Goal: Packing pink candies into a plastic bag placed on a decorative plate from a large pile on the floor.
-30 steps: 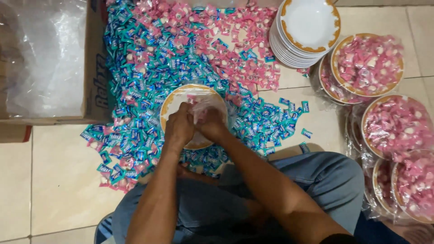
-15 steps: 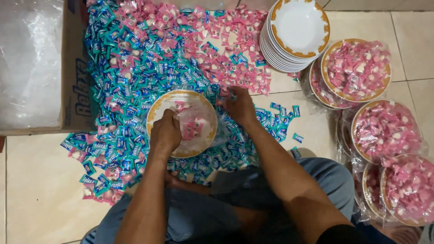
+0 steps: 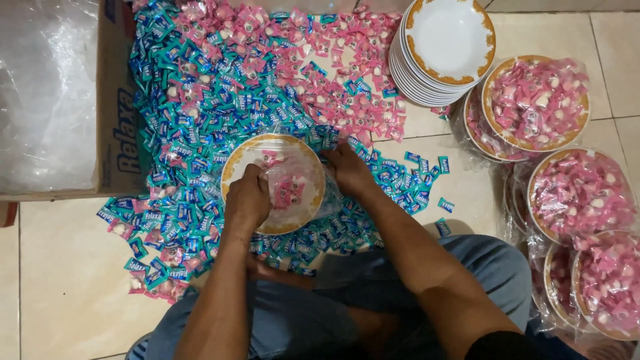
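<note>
While left hand [image 3: 248, 200] grips it, plate [image 3: 243, 155] underlies

Gold-rimmed white plate [image 3: 240, 160] flat on floor amid sweets, few pink candies [image 3: 288, 190] inside.

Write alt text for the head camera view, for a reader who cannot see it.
A seated person's left hand and right hand rest on a gold-rimmed plate holding a few pink candies under clear plastic, set amid a floor pile of blue and pink wrapped candies. To the right are a stack of empty plates and wrapped, candy-filled plates.
</note>
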